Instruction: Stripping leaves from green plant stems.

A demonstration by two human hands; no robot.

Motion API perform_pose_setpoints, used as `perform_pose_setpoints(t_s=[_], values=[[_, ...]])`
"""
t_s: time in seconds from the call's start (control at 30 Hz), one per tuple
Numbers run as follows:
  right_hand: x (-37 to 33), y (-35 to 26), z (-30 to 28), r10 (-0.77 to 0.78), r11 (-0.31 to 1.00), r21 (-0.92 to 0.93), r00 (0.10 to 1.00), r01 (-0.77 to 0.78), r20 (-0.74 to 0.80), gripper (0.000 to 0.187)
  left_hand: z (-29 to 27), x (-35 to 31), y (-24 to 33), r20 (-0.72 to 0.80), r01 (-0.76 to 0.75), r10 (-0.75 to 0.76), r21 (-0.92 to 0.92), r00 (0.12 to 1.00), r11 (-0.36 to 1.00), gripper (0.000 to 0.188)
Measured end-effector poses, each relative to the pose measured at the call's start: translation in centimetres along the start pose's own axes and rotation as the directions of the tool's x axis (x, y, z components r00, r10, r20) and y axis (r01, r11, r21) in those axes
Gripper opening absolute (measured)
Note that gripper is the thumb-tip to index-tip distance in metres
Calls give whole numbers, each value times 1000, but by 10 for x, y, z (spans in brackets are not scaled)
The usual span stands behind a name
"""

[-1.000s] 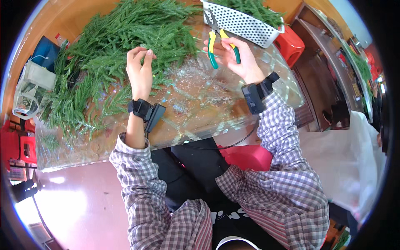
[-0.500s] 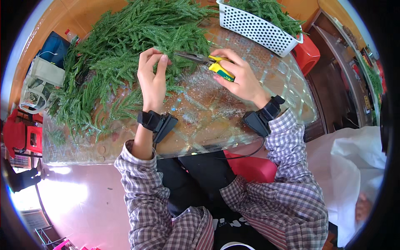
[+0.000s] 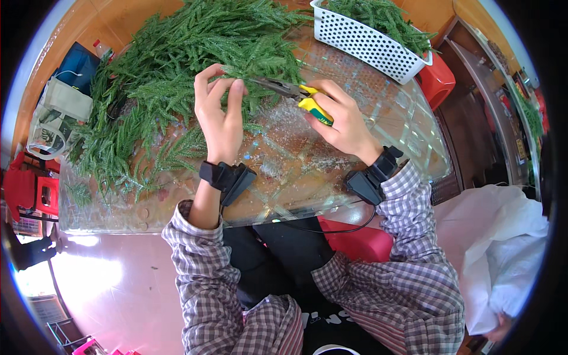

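A bench with a clear, glossy covering stretches before a person in checked sleeves, its brown top dusted with pale flecks. Feathery green branches, densely needled, lie in a loose, shaggy heap across its far and left sides. At the far right stands a white basket, long and straight-sided, its wall punched with round holes and more greenery rising over the rim. Pliers of dark metal, with yellow-and-green grips, angle above the bench between the two hands, noses just beside the left thumb and in front of the branches. The right hand has its fingers wrapped around the grips. The left hand's fingers curl at the heap's near edge, thumb and forefinger slightly apart; whether they pinch a sprig cannot be told.
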State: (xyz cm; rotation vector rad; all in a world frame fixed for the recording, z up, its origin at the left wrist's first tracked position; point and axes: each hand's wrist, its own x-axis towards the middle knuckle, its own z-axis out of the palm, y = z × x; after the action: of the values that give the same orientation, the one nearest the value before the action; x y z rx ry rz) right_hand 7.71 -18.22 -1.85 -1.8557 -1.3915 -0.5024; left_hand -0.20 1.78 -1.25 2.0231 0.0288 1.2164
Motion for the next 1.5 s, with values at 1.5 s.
perform_pose_setpoints(t_s=[1.5], values=[[-5,4,10,49,986,165,998,-40,-49,21,0,-2,-4,572,476,-164,-452,804,755,23]])
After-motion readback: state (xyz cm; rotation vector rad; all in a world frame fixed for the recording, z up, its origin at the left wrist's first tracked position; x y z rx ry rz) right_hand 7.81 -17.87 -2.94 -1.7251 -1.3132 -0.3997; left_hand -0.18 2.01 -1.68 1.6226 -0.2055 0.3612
